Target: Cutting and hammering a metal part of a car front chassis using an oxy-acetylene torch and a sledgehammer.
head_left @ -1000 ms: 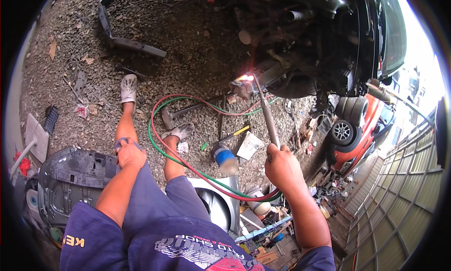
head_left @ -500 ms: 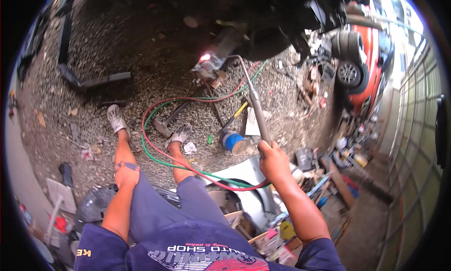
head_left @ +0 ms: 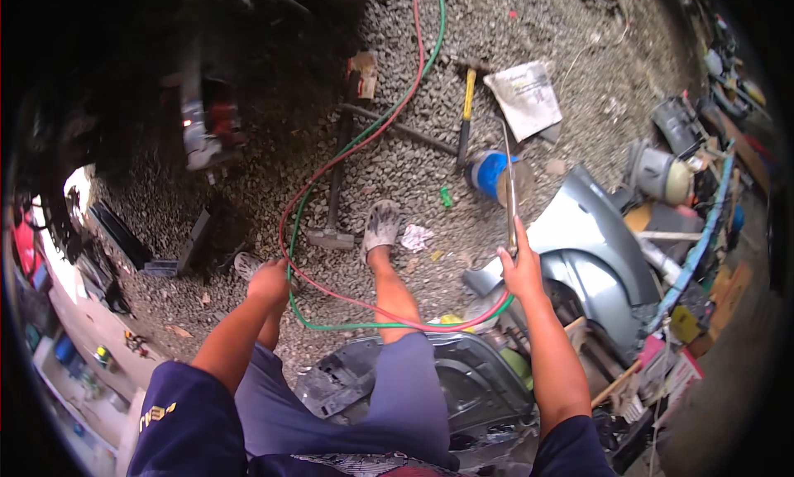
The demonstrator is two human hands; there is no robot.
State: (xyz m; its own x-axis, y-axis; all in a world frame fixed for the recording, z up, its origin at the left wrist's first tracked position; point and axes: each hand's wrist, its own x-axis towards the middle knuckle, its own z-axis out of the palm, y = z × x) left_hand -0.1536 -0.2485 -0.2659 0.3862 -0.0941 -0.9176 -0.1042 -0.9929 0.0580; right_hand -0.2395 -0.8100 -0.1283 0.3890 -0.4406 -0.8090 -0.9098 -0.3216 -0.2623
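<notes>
A gas torch (head_left: 510, 196) with a long metal tube is in my right hand (head_left: 521, 266), its thin tip angled up and away. Red and green hoses (head_left: 364, 306) run from its rear end, loop left and trail off at the top. My left hand (head_left: 269, 283) is in front of my left shin, fingers curled, beside the hoses; what they hold, if anything, is hidden. Up left in the shade is a metal part (head_left: 197, 134) with reddish areas. A sledgehammer (head_left: 332, 238) lies on the gravel, and a yellow-and-black handled hammer (head_left: 467, 109) lies near a blue container (head_left: 490, 176).
Dark vehicle underside (head_left: 273, 31) overhangs the upper left. A silver fender (head_left: 600, 237) and a black car panel (head_left: 463, 378) lie close to my legs. Mixed scrap (head_left: 662, 179) piles up at right. A white bag (head_left: 525, 97) lies on gravel; dark metal channels (head_left: 157, 245) stand at left.
The view has swung left and down. My left hand has come off my knee and forward near the hoses. The torch now points away from the metal part, whose bright glow has faded.
</notes>
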